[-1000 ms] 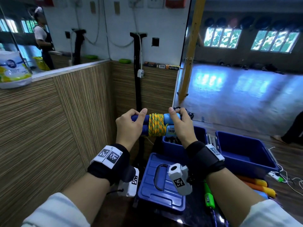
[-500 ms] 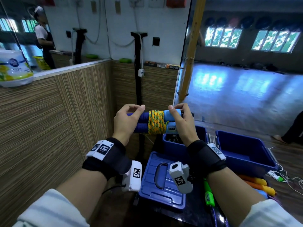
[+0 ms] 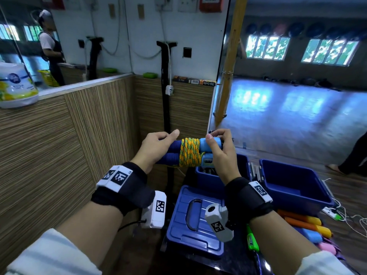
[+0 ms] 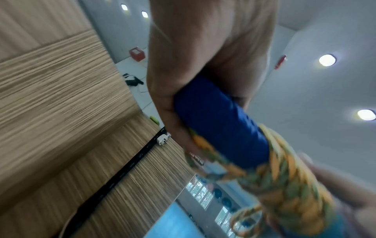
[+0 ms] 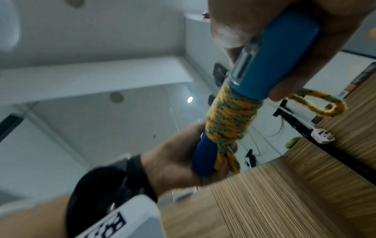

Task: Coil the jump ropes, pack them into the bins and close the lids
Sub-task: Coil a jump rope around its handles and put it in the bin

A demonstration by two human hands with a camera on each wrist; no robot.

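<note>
Jump rope (image 3: 189,152), wound around its paired blue handles, is held above the open bins (image 3: 294,187) with left hand (image 3: 156,147) and right hand (image 3: 220,149) fingers curled round opposite ends, and its untucked loop could probably unwind the coil.

Black fabric wristbands (image 3: 127,192) on both wrists, each topped with a white strip of square black-and-white code markers. White camera blocks (image 3: 155,210) strapped beneath, likewise marked; pale striped sleeves (image 3: 49,257) pushed up the forearms.

Yellow-green jump rope (image 3: 189,152) coiled around blue handles (image 3: 173,150)
</note>
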